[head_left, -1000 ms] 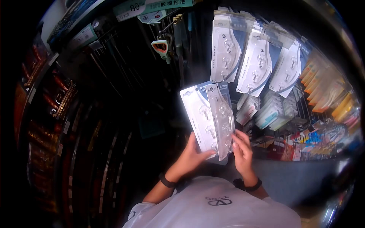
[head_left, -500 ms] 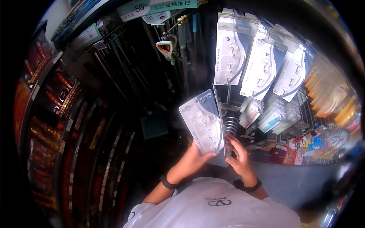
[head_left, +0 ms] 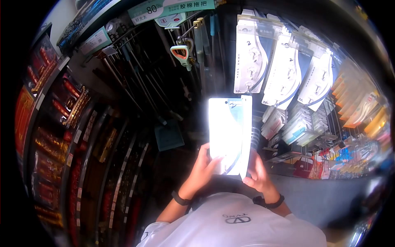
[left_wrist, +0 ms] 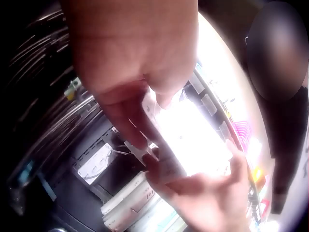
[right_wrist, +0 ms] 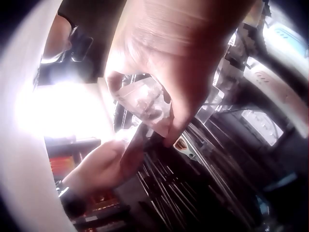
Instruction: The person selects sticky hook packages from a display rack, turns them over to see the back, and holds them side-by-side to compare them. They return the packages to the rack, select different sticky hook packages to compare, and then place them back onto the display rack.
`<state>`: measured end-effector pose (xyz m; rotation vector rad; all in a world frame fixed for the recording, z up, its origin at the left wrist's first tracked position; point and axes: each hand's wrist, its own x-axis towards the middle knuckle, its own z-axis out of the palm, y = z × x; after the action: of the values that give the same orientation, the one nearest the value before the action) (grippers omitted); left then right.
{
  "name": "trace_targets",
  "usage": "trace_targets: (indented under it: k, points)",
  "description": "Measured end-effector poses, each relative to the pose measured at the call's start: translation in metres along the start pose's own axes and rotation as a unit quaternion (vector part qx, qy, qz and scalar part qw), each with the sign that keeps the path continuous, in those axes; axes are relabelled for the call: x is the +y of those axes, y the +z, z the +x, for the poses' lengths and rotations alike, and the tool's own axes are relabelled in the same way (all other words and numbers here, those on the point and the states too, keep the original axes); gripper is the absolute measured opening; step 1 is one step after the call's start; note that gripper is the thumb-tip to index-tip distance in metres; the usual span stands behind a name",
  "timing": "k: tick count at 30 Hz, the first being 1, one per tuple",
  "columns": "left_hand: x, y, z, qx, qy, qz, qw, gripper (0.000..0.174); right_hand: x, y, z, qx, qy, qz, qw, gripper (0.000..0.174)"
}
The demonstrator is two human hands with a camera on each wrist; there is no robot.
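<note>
Two flat blister packs of hooks stand in front of the body in the head view. My left hand grips the left hook pack by its lower left edge, thumb across its front and fingers behind. Glare washes out most of that pack's face. Beside it the right hook pack stands nearly edge-on, and my right hand holds it low on its right side. In the right wrist view, clear plastic shows between my right thumb and fingers. The left wrist view has both hands close around the bright pack.
More hook packs hang on pegs just above and to the right. Below them hang smaller packs and orange packs. Mops with long poles hang at the back left, near shelves of red and gold goods.
The left pack has turned from tilted to upright, its face now bright with glare. The right pack, earlier facing the camera, has swung nearly edge-on. Both hands keep their grip.
</note>
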<state>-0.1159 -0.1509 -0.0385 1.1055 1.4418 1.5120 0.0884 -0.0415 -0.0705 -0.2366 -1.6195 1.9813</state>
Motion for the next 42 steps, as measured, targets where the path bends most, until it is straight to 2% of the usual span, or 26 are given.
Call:
trace_targets:
  k: [6,12,15,18,21,22,25,26,27,29,30,31,33,39,42]
  points:
    - [-0.009,0.007,0.007,0.044,0.039,0.124,0.991,0.065,-0.004,0.004,0.001,-0.033,0.011,0.004,0.999,0.102]
    - [-0.034,-0.006,0.013,-0.024,0.001,0.115,0.993,0.085,-0.002,0.008,0.002,-0.031,0.006,0.022,0.999,0.1]
    - [-0.023,-0.007,0.014,-0.06,-0.038,0.148,0.986,0.086,-0.002,0.008,0.003,-0.054,0.001,0.016,0.998,0.099]
    - [-0.021,-0.003,0.012,-0.124,-0.043,0.082,0.988,0.1,-0.004,0.011,0.006,-0.085,0.008,0.011,0.996,0.099]
    - [-0.004,-0.001,0.013,-0.155,-0.114,-0.151,0.97,0.105,-0.005,0.01,0.008,-0.095,-0.023,0.017,0.995,0.098]
    - [0.0,-0.003,0.014,-0.152,-0.098,-0.175,0.968,0.103,-0.006,0.01,0.008,-0.087,-0.021,0.029,0.996,0.098]
    - [-0.007,-0.019,0.011,-0.211,-0.117,-0.37,0.897,0.101,-0.015,0.006,0.014,-0.111,-0.021,0.145,0.983,0.098]
    - [-0.009,-0.023,0.007,-0.197,-0.088,-0.455,0.864,0.103,-0.017,0.002,0.017,-0.134,-0.047,0.159,0.977,0.099]
    - [-0.005,-0.025,0.001,-0.166,-0.085,-0.528,0.829,0.109,-0.01,-0.003,0.012,-0.119,-0.073,0.22,0.966,0.099]
    - [-0.016,-0.037,0.001,-0.195,-0.039,-0.595,0.779,0.117,-0.011,-0.013,0.01,-0.132,-0.057,0.293,0.945,0.104]
    - [-0.021,-0.042,0.002,-0.202,-0.024,-0.624,0.754,0.123,-0.007,-0.02,0.006,-0.123,-0.039,0.324,0.937,0.113]
    - [-0.017,-0.044,0.001,-0.205,-0.027,-0.639,0.741,0.122,-0.009,-0.022,0.003,-0.1,-0.015,0.349,0.932,0.118]
    - [-0.005,-0.047,0.0,-0.212,-0.037,-0.669,0.711,0.119,0.0,-0.025,0.002,-0.116,-0.034,0.451,0.884,0.117]
    - [0.002,-0.048,-0.005,-0.235,-0.019,-0.656,0.717,0.113,0.005,-0.03,0.003,-0.139,-0.049,0.51,0.848,0.11]
    - [-0.005,-0.05,-0.004,-0.262,-0.012,-0.695,0.669,0.11,0.005,-0.029,0.002,-0.146,-0.073,0.558,0.814,0.104]
